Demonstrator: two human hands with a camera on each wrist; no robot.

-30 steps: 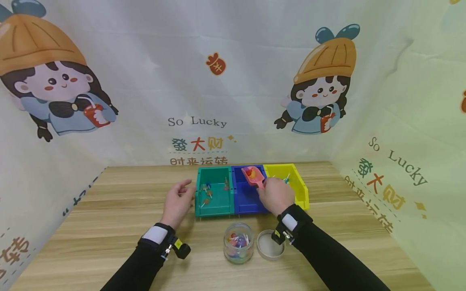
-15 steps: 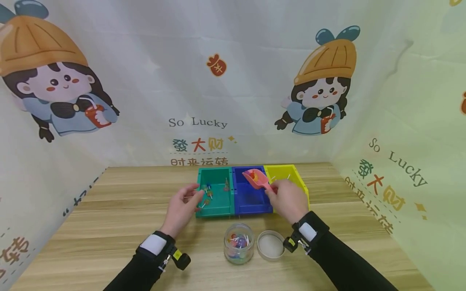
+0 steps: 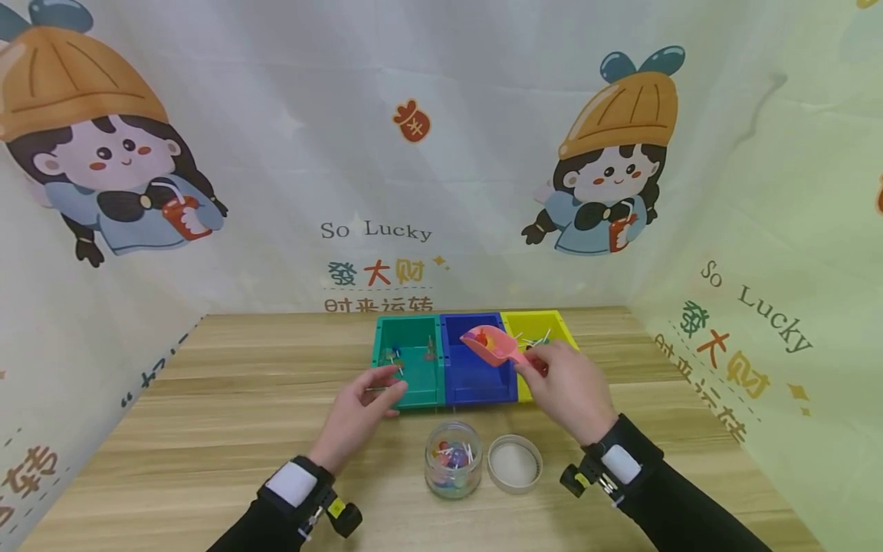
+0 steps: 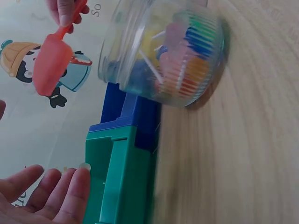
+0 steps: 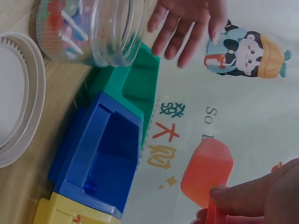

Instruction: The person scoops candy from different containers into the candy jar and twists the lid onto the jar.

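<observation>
My right hand [image 3: 572,387] pinches the handle of a pink scoop [image 3: 491,346], holding it above the blue bin [image 3: 476,387]. Red, orange and purple pieces lie in the scoop's bowl. With fingers loosely spread and nothing in them, my left hand [image 3: 362,410] hovers at the near left corner of the green bin [image 3: 422,395]. A few small sticked pieces [image 3: 393,356] lie in that bin, partly hidden by the hand. Between my wrists stands an open glass jar [image 3: 452,483] of colourful balls and white sticks, probably lollipops; the left wrist view shows the jar [image 4: 163,51] closely.
Right of the blue bin is a yellow bin [image 3: 562,326] with white-sticked pieces inside, partly behind my right hand. A round lid [image 3: 514,464] lies on the wooden table [image 3: 228,399] beside the jar. A printed cloth [image 3: 476,192] hangs behind and at the sides.
My right hand has drawn back to the right and toward me, with the scoop turning sideways over the blue bin. My left hand has shifted right, across the green bin's near corner.
</observation>
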